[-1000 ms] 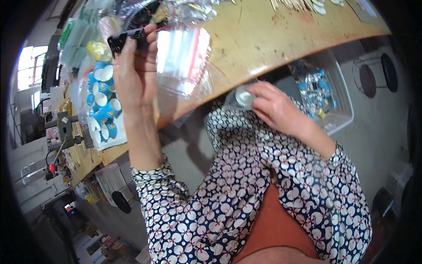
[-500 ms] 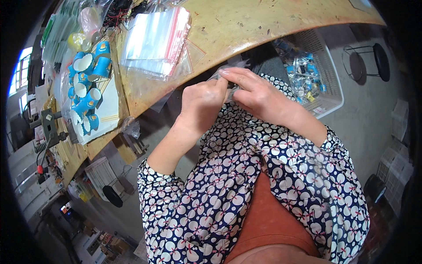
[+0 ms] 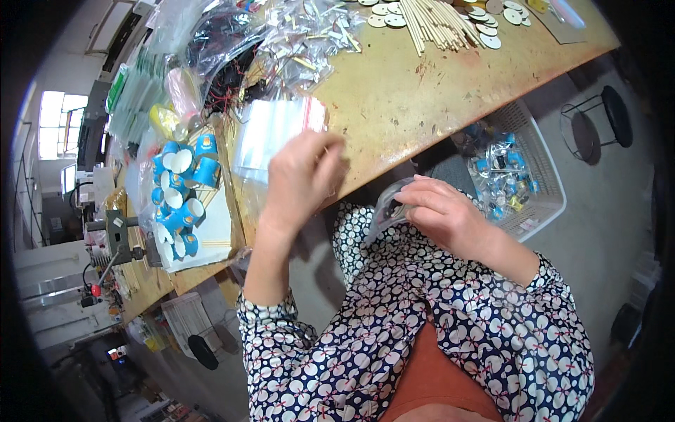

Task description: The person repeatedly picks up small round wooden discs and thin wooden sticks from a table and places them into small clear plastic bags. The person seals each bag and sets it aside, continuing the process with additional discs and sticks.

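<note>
My right hand (image 3: 441, 216) is closed on a clear plastic bag (image 3: 384, 213), which hangs over my lap just off the table edge. Something dark shows inside the bag near my fingertips, too small to make out. Above the table's front edge my left hand (image 3: 301, 181) is raised, its fingers bent and smeared by motion, so I cannot see whether they hold anything. Right behind it lies a stack of clear zip bags (image 3: 271, 137) with red seal lines, partly covered by that hand.
Blue paper cups (image 3: 184, 163) cluster on a white board at the left. Farther back lie small filled packets (image 3: 302, 46), wooden sticks (image 3: 437, 24) and round discs (image 3: 489, 41). A white basket (image 3: 543, 151) of packed bags stands right of my lap, near a black stool (image 3: 616, 116).
My hands were together over the table edge; my left hand has come away to the left, toward the zip bags. The right hand keeps the bag. My view has shifted, showing more of the table.
</note>
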### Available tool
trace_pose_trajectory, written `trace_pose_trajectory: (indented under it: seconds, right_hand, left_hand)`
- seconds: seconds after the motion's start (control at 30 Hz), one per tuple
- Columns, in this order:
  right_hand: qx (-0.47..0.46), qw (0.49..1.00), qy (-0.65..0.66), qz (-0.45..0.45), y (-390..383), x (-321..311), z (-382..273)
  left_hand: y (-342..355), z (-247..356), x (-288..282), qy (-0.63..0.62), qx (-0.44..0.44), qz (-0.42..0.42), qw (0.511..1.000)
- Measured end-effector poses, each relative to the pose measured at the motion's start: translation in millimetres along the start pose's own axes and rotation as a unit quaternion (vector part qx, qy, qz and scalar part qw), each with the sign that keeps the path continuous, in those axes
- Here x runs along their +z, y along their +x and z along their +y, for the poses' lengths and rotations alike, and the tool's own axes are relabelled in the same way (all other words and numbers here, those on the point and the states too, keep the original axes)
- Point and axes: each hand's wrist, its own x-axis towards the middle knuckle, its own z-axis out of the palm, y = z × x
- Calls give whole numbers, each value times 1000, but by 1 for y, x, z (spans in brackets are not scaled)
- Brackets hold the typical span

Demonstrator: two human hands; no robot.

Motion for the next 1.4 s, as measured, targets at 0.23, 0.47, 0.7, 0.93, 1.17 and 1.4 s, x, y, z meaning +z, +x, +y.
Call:
trace_pose_trajectory:
  seconds: [0.23, 0.47, 0.7, 0.93, 1.17, 1.4]
  right_hand:
    - [59, 998, 35, 3, -23, 21, 19]
    - [82, 996, 18, 37, -37, 17, 32]
    - [85, 993, 55, 57, -17, 3, 31]
    - [66, 995, 59, 53, 13, -10, 28]
    - [60, 996, 63, 1, 16, -8, 17]
    - [13, 996, 88, 10, 16, 7, 8]
  left_hand:
    - [97, -92, 28, 337, -48, 47, 939]
    - [106, -123, 21, 179, -129, 77, 972]
    - [75, -88, -19, -501, -199, 58, 840]
    - [5, 0, 0, -549, -162, -59, 818]
    - [-29, 23, 8, 53, 32, -126, 990]
    - [-36, 34, 30, 95, 80, -165, 978]
